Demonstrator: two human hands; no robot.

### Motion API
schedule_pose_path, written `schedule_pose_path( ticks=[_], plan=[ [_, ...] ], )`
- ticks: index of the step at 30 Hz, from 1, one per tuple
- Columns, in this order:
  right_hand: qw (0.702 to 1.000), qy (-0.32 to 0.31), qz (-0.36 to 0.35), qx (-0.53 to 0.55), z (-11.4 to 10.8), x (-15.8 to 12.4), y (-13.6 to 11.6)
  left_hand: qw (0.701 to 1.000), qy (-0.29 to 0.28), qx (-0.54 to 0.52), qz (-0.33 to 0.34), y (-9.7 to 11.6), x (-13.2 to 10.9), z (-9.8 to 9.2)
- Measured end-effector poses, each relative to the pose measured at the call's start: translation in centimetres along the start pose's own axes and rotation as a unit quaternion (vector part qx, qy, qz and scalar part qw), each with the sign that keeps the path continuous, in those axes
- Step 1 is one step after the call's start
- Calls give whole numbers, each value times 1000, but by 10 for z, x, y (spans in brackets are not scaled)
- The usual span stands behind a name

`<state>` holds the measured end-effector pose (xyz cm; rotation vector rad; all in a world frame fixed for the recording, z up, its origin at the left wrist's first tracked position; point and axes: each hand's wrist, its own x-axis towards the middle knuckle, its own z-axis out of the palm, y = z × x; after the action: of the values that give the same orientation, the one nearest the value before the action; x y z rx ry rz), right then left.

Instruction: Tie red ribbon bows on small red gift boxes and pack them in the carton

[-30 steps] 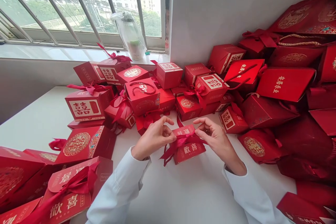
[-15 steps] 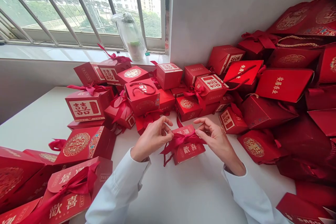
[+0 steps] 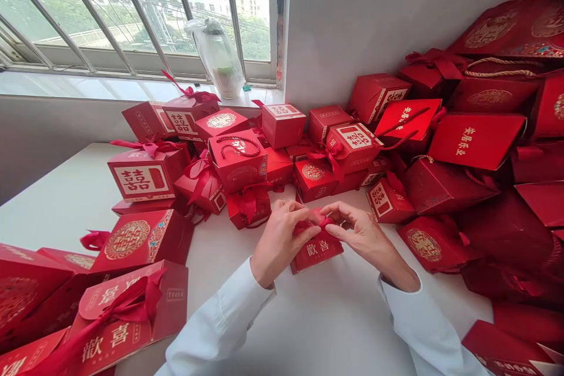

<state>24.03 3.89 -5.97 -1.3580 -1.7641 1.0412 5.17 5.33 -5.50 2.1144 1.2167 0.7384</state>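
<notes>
A small red gift box point(image 3: 318, 249) with gold characters stands on the white table point(image 3: 308, 317) in front of me. A red ribbon point(image 3: 314, 225) lies across its top. My left hand point(image 3: 281, 241) and my right hand point(image 3: 363, 234) meet over the box, both with fingers closed in a pinch on the ribbon. The ribbon's loose ends are hidden under my left hand. White sleeves cover both forearms.
Many red gift boxes and bags surround the box: a pile point(image 3: 476, 147) against the wall at right, a cluster point(image 3: 238, 158) behind, several more point(image 3: 110, 305) at the near left. A plastic-wrapped bottle point(image 3: 219, 59) stands on the window sill.
My left hand has moved right and now covers the ribbon's hanging tails. Both hands have drawn together over the top of the box.
</notes>
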Motion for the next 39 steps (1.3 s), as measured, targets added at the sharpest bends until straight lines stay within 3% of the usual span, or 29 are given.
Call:
schedule_pose_path(
  ticks=[5, 15, 23, 28, 34, 39],
  plan=[
    [1000, -5, 12, -4, 1, -3, -9, 1000, -3, 12, -13, 4, -1, 7],
    [1000, 1, 25, 9, 2, -3, -6, 999, -37, 2, -2, 2, -1, -7],
    [999, 6, 29, 21, 3, -3, -4, 1000, -8, 18, -6, 3, 1, 5],
    [998, 33, 37, 24, 2, 0, 4, 999, -42, 9, 4, -3, 3, -9],
    [998, -10, 56, 9, 1, 0, 4, 989, -124, -79, -27, -12, 2, -37],
    [996, 16, 53, -65, 1, -7, -7, 994, -104, -31, -32, -16, 4, -32]
  ],
)
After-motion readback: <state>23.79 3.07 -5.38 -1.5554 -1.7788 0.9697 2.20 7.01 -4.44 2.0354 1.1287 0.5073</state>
